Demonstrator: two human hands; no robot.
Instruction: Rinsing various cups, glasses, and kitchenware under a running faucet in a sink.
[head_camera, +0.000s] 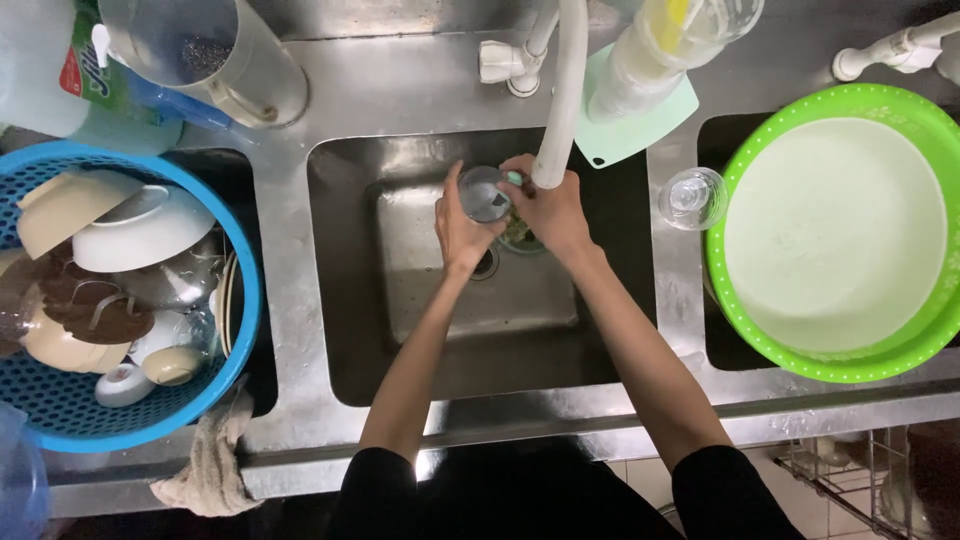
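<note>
You're mid-wash by the look of it — both hands are over the middle stainless steel sink basin (400, 300), close together and wrapped around a small clear drinking glass (485, 195). Your left hand (458, 228) is gripping the glass from the side, and your right hand (548, 208) is closed on its far rim with what looks like a small teal scrubber (513, 178) pinched in the fingers, right under the white flexible tap hose (560, 90). I'd say this is the scrubbing or rinsing step; I can't tell if water is running.

The glass is tilted so its mouth faces up at you, see-through, with a greyish look inside — maybe suds, hard to say.

Next move probably needs a steady grip, since wet glass is slippery. A second clear glass (692, 197) stands upside down on the steel surface (300, 300) just beside the green round plastic tub (880, 370). The blue plastic basket (60, 410) on your left is full of bowls and cups.
</note>
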